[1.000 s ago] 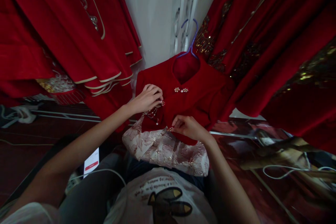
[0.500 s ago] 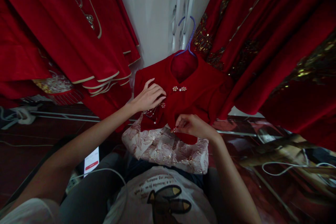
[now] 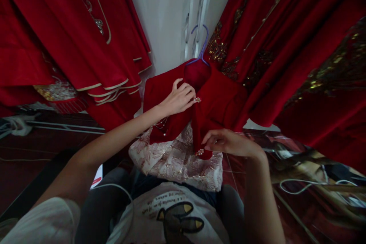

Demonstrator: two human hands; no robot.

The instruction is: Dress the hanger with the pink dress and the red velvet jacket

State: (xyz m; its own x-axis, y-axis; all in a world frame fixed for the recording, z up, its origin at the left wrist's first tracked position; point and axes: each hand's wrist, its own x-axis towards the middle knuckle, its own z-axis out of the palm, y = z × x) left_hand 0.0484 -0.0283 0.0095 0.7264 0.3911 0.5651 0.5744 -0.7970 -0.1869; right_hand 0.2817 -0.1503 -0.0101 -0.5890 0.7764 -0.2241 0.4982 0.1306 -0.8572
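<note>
I need slack in the red jacket (image 3: 219, 101) around the upper clasp (image 3: 198, 100); whether my left hand (image 3: 180, 98) or right hand (image 3: 224, 141) pinches or merely touches, I can't tell.

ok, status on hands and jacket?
Left hand at upper ornament, right hand near lower ornament. Red jacket on purple hanger, lower front parted. Left hand covers part.

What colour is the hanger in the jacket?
The hanger is purple; it shows best in the head view, above the red jacket's neckline.
</note>
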